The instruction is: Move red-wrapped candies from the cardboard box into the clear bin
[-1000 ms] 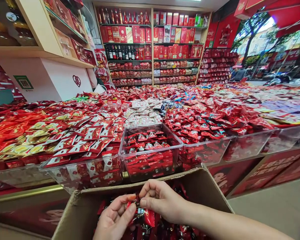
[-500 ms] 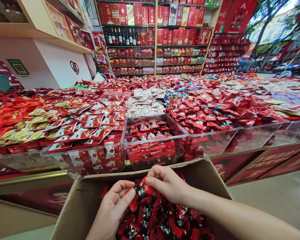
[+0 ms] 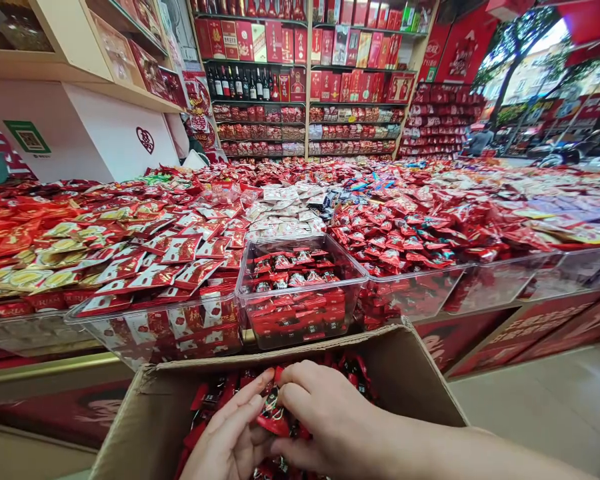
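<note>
My left hand (image 3: 233,433) is low in the cardboard box (image 3: 410,380), its fingers and thumb curved along a shiny red-and-black wrapped candy (image 3: 274,415). From the other side, my right hand (image 3: 325,417) bends its fingers over the same candy, its thumb lower down among the packets. Both hands are close together and partly cover what they hold. Loose candies (image 3: 355,370) of the same kind lie below and behind them. Just beyond the box stands a clear plastic bin (image 3: 300,293), partly filled with matching candies in rows.
Neighbouring clear bins (image 3: 155,317) hold heaped red-and-white packets. To the right, another bin (image 3: 410,287) is piled with red sweets. Shelves (image 3: 307,80) with boxes and bottles rise at the back. Tiled floor (image 3: 540,400) shows at the right.
Both hands have moved lower into the box and closer together. The candy pinched between the fingertips before is now partly covered by my right hand. The view has tilted slightly up.
</note>
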Demonstrator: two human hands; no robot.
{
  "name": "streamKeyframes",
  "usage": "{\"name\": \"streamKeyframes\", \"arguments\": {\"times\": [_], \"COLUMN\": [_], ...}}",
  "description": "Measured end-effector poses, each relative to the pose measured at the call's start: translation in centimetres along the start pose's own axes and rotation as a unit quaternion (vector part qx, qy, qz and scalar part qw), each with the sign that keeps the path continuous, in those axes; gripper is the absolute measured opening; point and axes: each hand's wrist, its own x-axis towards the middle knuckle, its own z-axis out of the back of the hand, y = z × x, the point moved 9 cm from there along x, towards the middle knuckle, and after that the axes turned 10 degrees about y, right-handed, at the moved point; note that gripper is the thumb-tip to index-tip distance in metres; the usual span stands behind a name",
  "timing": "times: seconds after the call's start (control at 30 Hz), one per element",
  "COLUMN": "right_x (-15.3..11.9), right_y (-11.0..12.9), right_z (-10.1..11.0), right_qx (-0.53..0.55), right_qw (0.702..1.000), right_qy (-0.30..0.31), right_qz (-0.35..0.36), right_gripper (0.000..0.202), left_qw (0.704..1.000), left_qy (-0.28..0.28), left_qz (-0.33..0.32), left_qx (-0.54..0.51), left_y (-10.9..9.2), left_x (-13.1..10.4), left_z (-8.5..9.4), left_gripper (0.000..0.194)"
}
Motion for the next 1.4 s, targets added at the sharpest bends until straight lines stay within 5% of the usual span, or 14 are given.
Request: {"name": "streamKeyframes", "arguments": {"times": [0.13, 0.33, 0.6, 0.9, 1.4], "right_x": [0.1, -0.2, -0.3, 0.0, 0.3], "right_y": [0.3, 1.2, -2.0, -4.8, -2.1], "right_z": [-0.2, 0.2, 1.9, -1.0, 3.5], "right_qx": [-0.053, -0.004, 0.244, 0.463, 0.306], "right_qw": [0.998, 0.996, 0.963, 0.870, 0.946], "right_qy": [-0.004, -0.006, -0.098, -0.036, -0.089], "right_qz": [0.028, 0.085, -0.057, -0.169, -0.056], "right_gripper": [0.013, 0.018, 0.035, 0.023, 0.010], "left_qw": [1.000, 0.995, 0.982, 0.972, 0.955], "left_qy": [-0.012, 0.000, 0.050, 0.128, 0.160], "left_qz": [0.000, -0.030, -0.086, -0.072, -0.013], "left_qx": [0.028, 0.093, 0.158, 0.185, 0.249], "left_y": [-0.3, -0.8, -1.8, -0.7, 0.5], "left_x": [0.0, 0.6, 0.3, 0.4, -0.1], "left_z": [0.0, -0.1, -0.7, -1.8, -1.6], "left_gripper": [0.042, 0.047, 0.049, 0.057, 0.063]}}
